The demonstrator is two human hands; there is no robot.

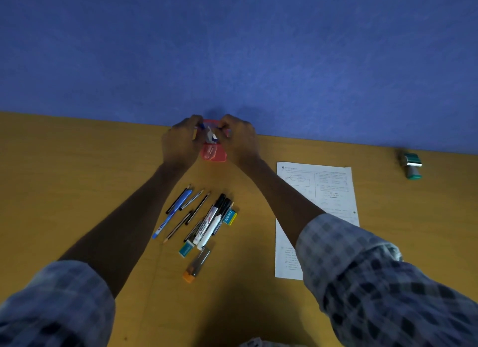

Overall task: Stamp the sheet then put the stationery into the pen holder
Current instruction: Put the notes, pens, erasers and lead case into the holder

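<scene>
Observed both hands at far table edge, 12 o'clock of pile. Left hand and right hand curled fingers on small blurred items above red pen holder. Printed sheet lay at 3 o'clock of pens and erasers; green stamp farther at 2 o'clock.

Blue wall above a mustard-yellow tabletop

A plain, faintly mottled blue wall filled the view from nine o'clock through twelve to three. Below it, a yellow-brown table with faint wood grain ran toward six o'clock, meeting the wall along a slightly slanted edge. The light was dim and even, with soft shadow pooling at six o'clock.
</scene>
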